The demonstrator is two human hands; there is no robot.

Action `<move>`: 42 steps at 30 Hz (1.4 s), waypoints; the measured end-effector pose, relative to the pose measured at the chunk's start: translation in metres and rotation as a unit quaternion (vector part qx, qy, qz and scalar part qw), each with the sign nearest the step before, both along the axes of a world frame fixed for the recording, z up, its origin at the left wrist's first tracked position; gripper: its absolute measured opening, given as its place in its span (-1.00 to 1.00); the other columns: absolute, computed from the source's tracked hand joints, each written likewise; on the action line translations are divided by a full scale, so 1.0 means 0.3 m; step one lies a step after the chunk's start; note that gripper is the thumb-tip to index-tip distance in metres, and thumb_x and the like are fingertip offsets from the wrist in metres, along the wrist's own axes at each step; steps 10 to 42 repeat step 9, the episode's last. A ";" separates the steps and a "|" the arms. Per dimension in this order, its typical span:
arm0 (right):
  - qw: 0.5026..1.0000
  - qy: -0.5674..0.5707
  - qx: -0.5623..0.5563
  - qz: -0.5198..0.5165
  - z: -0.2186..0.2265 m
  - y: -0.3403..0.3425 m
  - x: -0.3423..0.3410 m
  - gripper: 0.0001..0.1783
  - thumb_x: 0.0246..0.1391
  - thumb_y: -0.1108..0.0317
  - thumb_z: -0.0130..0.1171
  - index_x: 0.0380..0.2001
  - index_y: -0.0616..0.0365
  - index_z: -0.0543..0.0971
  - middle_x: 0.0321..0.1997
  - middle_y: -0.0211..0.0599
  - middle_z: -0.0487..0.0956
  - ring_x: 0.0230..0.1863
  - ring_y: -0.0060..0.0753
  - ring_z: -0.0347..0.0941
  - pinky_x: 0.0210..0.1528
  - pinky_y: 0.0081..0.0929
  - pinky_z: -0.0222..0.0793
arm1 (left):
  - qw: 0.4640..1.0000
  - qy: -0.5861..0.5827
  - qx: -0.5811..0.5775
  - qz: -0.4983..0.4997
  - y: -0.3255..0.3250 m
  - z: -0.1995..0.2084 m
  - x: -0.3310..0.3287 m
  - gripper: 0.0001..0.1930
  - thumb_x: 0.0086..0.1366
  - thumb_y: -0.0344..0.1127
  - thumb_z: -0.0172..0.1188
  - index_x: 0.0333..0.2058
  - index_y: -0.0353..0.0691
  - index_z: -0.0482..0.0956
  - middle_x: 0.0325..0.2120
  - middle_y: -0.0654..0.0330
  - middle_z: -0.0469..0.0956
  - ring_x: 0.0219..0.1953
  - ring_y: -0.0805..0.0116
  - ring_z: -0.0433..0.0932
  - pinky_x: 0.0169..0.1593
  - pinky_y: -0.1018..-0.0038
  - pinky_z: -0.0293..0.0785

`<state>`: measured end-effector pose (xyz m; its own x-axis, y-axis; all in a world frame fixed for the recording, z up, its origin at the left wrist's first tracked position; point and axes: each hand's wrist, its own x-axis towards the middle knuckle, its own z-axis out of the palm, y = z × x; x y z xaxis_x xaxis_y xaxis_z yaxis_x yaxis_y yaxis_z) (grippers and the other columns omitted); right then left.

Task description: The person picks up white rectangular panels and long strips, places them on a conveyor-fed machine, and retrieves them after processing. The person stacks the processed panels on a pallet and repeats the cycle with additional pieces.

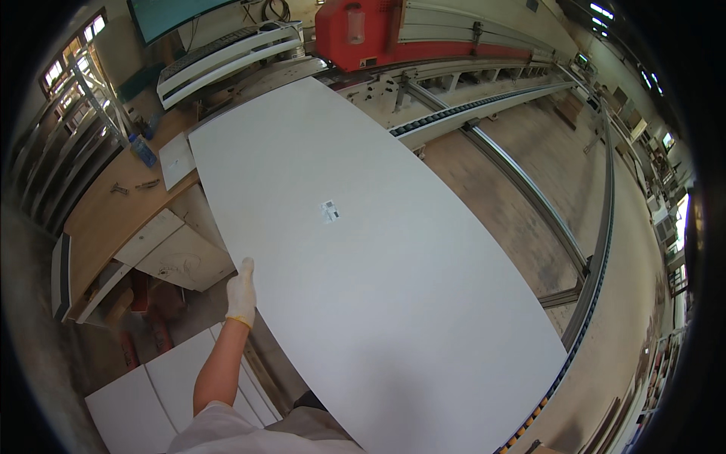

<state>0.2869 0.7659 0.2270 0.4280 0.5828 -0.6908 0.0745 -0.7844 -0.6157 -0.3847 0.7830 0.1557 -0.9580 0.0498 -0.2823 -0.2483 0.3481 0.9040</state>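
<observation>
A large white panel (363, 265) spans the middle of the view, lying flat from the red machine at the far end down to the near edge. A small printed label (330, 212) is stuck on its upper face. My left hand (241, 293), in a white work glove with a yellow cuff, grips the panel's left edge. Its thumb lies along the top of that edge, and the other fingers are mostly hidden. My right hand is out of sight.
The red machine (355, 38) stands at the far end, with roller rails (484, 113) running right. On the left, a wooden desk (106, 204) bears a blue bottle (141, 150), small metal tools and a small white board (177, 161). More white panels (174, 371) lie low at near left.
</observation>
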 end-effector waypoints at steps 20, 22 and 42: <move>0.996 -0.003 0.006 0.087 -0.019 0.145 -0.018 -0.03 0.42 -0.18 0.20 0.60 0.29 0.21 0.45 -0.01 0.52 0.42 -0.15 0.44 0.49 -0.15 0.29 | 0.989 0.062 -0.132 -0.030 0.123 -0.030 -0.096 -0.12 0.35 0.45 0.23 -0.58 -0.49 0.51 -0.57 0.07 0.52 -0.44 0.20 0.40 -0.22 0.05 0.42; 0.996 -0.003 0.006 0.087 -0.019 0.145 -0.018 -0.03 0.42 -0.18 0.20 0.60 0.29 0.21 0.45 -0.01 0.52 0.42 -0.15 0.44 0.49 -0.15 0.29 | 0.989 0.062 -0.132 -0.030 0.123 -0.030 -0.096 -0.12 0.35 0.45 0.23 -0.58 -0.49 0.51 -0.57 0.07 0.52 -0.44 0.20 0.40 -0.22 0.05 0.42; 0.996 -0.003 0.006 0.087 -0.019 0.145 -0.018 -0.03 0.42 -0.18 0.20 0.60 0.29 0.21 0.45 -0.01 0.52 0.42 -0.15 0.44 0.49 -0.15 0.29 | 0.989 0.062 -0.132 -0.030 0.123 -0.030 -0.096 -0.12 0.35 0.45 0.23 -0.58 -0.49 0.51 -0.57 0.07 0.52 -0.44 0.20 0.40 -0.22 0.05 0.42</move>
